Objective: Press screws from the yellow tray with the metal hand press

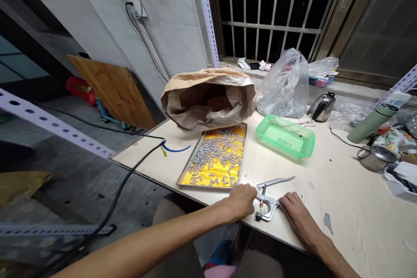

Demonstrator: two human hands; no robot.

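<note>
Silver hand-press pliers (267, 208) with a C-shaped jaw, a spring and a long lever lie at the table's front edge. My right hand (298, 217) rests palm down with curled fingers closed on the right end of the pliers' frame. To their left, my left hand (241, 202) is closed beside the jaw; whatever its fingers hold is hidden. Just beyond my left hand is a shallow metal tray (208, 188) lined with yellow cloth (213, 168). Many small silver screw-like parts (208, 152) are spread over the cloth.
An open brown paper sack (208, 82) stands behind the tray, and a green plastic basket (285, 137) lies right of it. Behind are a clear plastic bag (283, 87) and steel kettle (322, 106). A green bottle (373, 124) and steel cup (378, 158) stand right. A black cable (122, 186) crosses the left edge.
</note>
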